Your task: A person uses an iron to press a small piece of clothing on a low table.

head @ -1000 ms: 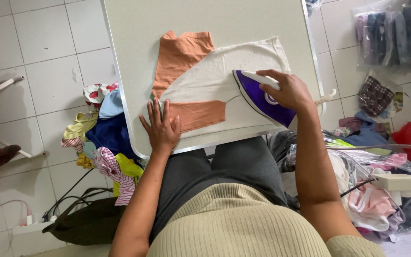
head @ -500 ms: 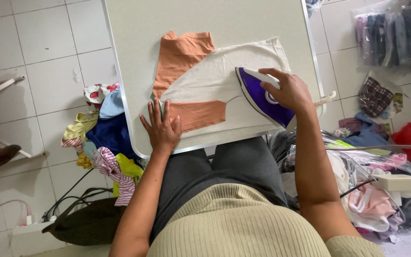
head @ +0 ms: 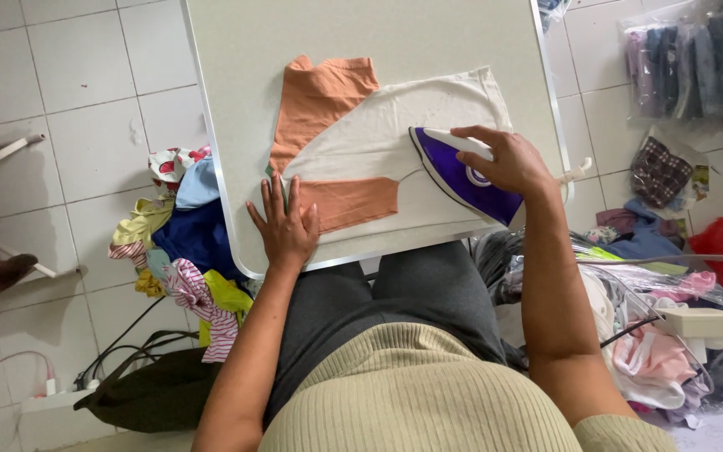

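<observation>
A person seated at a pale counter [head: 378, 33] gripped a purple iron [head: 462, 177] with the right hand [head: 508, 159], fingers curled closed round its white handle, the soleplate resting on the near right part of a cream and orange shirt [head: 370, 146] spread flat across the counter. The left hand [head: 284, 224] lay open, palm down and fingers spread, pinning the shirt's near edge beside an orange sleeve. The iron looked rigid and fairly heavy (best held by the handle alone, since the soleplate was likely hot), while the thin shirt appeared soft, light and prone to sliding or bunching unless held down flat. A heap of colourful clothes [head: 179, 238] lay on the tiled floor [head: 77, 84] to the left, bagged garments [head: 688, 59] to the right.
</observation>
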